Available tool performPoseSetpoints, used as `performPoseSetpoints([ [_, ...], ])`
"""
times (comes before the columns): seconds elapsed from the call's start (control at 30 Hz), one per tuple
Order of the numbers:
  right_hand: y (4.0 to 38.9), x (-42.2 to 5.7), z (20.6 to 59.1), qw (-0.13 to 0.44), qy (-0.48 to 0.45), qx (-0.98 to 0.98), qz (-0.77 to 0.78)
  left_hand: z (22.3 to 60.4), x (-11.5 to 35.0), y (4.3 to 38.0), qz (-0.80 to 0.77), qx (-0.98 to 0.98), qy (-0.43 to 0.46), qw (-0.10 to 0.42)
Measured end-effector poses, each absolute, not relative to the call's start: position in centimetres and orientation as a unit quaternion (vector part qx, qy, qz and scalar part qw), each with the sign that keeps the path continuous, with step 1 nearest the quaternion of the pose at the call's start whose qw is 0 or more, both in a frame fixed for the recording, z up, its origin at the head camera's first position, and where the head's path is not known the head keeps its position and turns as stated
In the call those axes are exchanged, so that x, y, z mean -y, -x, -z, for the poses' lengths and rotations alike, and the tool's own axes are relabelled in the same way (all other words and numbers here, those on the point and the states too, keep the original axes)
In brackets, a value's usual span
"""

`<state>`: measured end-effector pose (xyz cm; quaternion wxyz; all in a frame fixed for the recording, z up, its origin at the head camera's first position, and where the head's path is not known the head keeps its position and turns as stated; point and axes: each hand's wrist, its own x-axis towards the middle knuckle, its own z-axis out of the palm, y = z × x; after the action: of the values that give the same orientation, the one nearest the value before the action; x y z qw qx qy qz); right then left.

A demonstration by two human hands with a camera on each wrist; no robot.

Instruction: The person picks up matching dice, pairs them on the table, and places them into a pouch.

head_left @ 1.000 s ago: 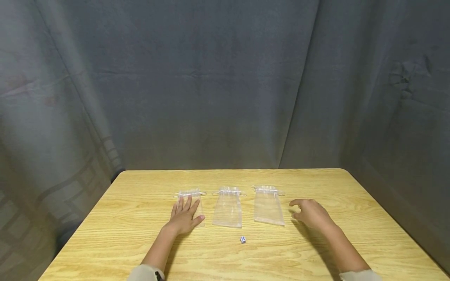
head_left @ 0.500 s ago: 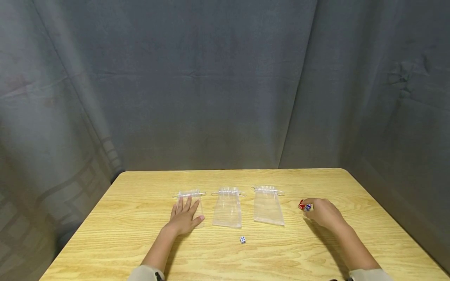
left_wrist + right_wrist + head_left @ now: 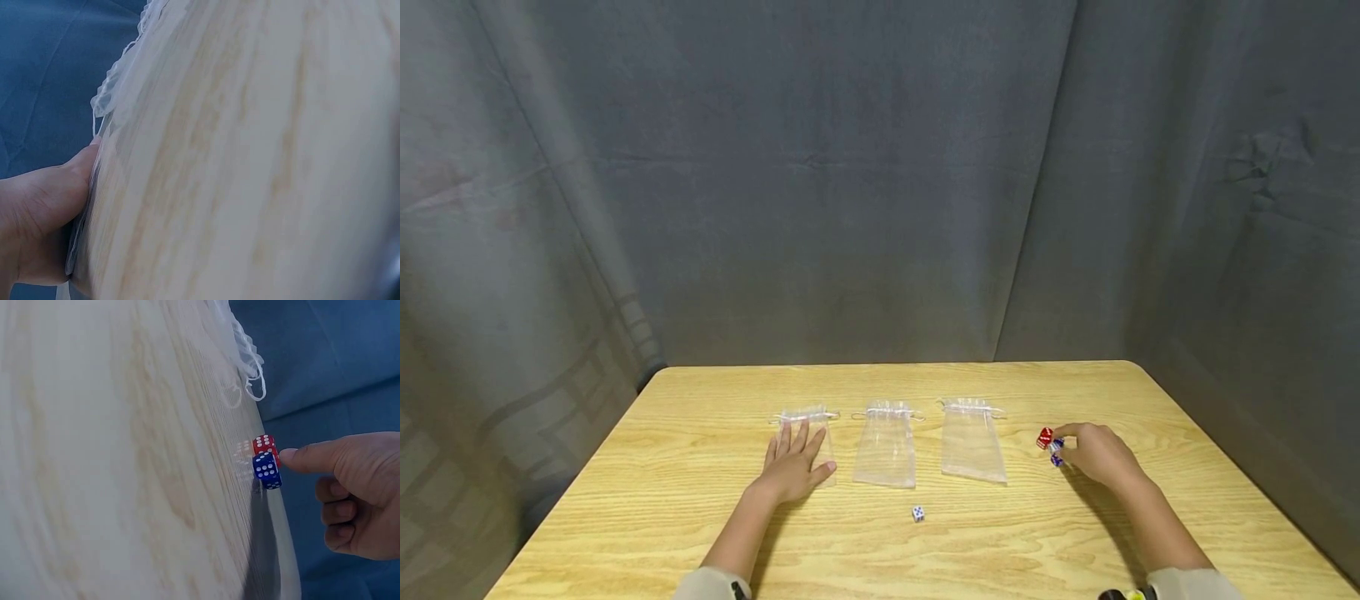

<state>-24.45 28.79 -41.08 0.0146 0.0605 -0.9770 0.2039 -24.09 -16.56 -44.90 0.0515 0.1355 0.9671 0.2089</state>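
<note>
My left hand [image 3: 793, 471] lies spread on a sheer white drawstring pouch [image 3: 805, 412], partly covering it; the left wrist view shows the thumb side of this hand [image 3: 53, 200]. At the right, my right hand [image 3: 1097, 454] has thumb and index finger at a small cluster of dice. A red die [image 3: 1045, 437] and blue dice [image 3: 1057, 459] sit there, and the fingers hide part of the group. In the right wrist view one digit touches the dice, the blue die [image 3: 265, 466] foremost, while the other visible fingers curl into the palm.
Two more sheer pouches, a middle one [image 3: 885, 450] and a right one [image 3: 972, 442], lie flat between the hands. A single white die [image 3: 918, 513] with blue pips sits in front of them. Grey curtains [image 3: 850, 183] hang behind the wooden table [image 3: 700, 500].
My right hand has moved right, and the red and blue dice have come into view at its fingertips. More of the blue dice shows now. My left hand stays put.
</note>
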Motion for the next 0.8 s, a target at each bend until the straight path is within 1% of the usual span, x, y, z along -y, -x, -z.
performPoseSetpoints([
  [0.43, 25.7, -28.8, 41.4, -0.003, -0.046, 0.978, -0.203, 44.8, 16.5, 24.2, -0.209, -0.967, -0.132, 0.055],
  [0.8, 25.6, -28.6, 41.3, -0.007, -0.019, 0.972, -0.232, 45.2, 16.5, 24.4, -0.213, -0.967, -0.131, 0.052],
])
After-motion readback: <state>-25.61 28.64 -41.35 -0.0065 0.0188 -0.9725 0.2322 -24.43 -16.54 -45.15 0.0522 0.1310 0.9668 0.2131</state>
